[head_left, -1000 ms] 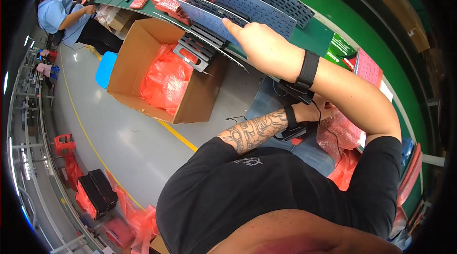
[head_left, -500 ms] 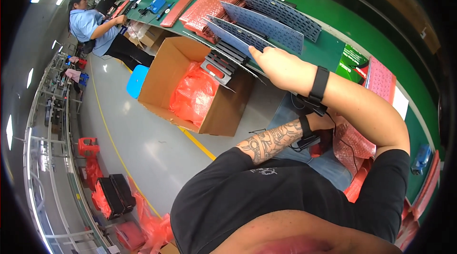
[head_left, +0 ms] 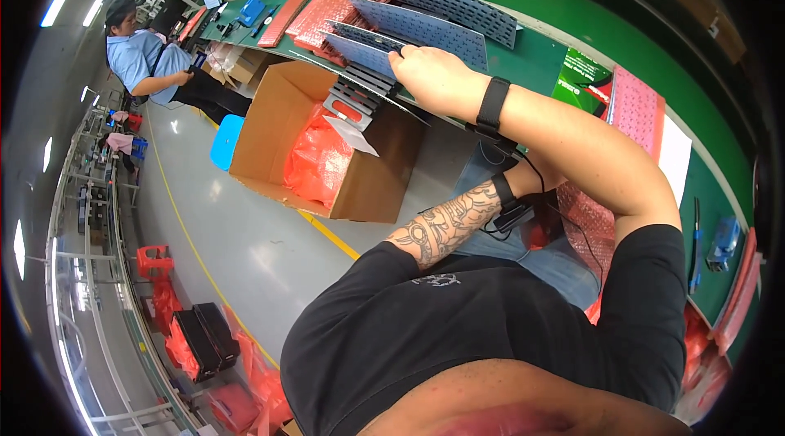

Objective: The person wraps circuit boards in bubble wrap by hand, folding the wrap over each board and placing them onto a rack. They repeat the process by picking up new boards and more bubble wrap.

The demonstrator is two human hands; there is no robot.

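My right hand (head_left: 437, 78) reaches across to the far side of the bench. Its fingers are closed on the near right end of a blue-grey perforated panel (head_left: 357, 51) that stands on its long edge. Two similar panels, a middle one (head_left: 433, 29) and a rear one (head_left: 458, 6), stand behind it. My left hand (head_left: 533, 177) is low, beneath my right forearm and close to a pink bubble-wrap sheet (head_left: 585, 211). Its fingers are hidden, so whether it holds anything does not show.
An open cardboard box (head_left: 372, 182) lined with red plastic stands beside the bench; dark slotted pieces (head_left: 352, 105) jut over its rim. Red bubble-wrap packs (head_left: 339, 6) lie behind. Blue-handled tools (head_left: 723, 241) rest at right. A co-worker (head_left: 147, 68) stands at far left.
My right hand stays at the panel's end, its fingers now folded round the edge rather than pointing along it. A pale flap now shows at the box rim. The co-worker's arms have dropped lower.
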